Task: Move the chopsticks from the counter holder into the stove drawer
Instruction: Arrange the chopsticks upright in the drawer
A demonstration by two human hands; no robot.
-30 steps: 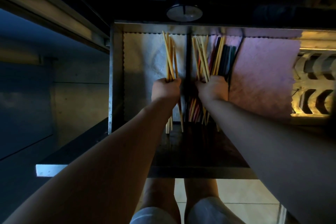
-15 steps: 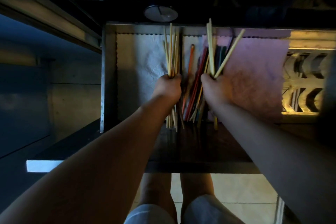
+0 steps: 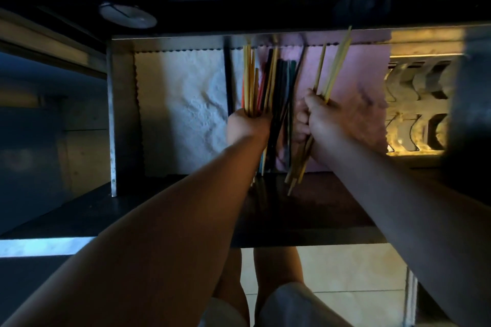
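Observation:
The stove drawer (image 3: 114,114) stands pulled out below me, lined with a white paper sheet (image 3: 183,103) on the left and a pink one (image 3: 356,82) on the right. My left hand (image 3: 247,126) grips a bundle of yellow wooden chopsticks (image 3: 249,79) over the drawer's middle. My right hand (image 3: 317,114) is closed around another bundle of wooden chopsticks (image 3: 336,66), tilted up to the right over the pink sheet. Between the hands, dark and coloured chopsticks (image 3: 281,87) lie in the drawer.
A round stove knob (image 3: 127,16) sits above the drawer's back left. At the drawer's right end is a lit rack with wavy slots (image 3: 417,103). The drawer's dark front panel (image 3: 305,215) runs under my forearms; my knees and a tiled floor show below.
My right hand has swung its wooden bundle to the right, away from the coloured sticks. My left hand and its bundle now sit closer to the dark sticks. The view has shifted right.

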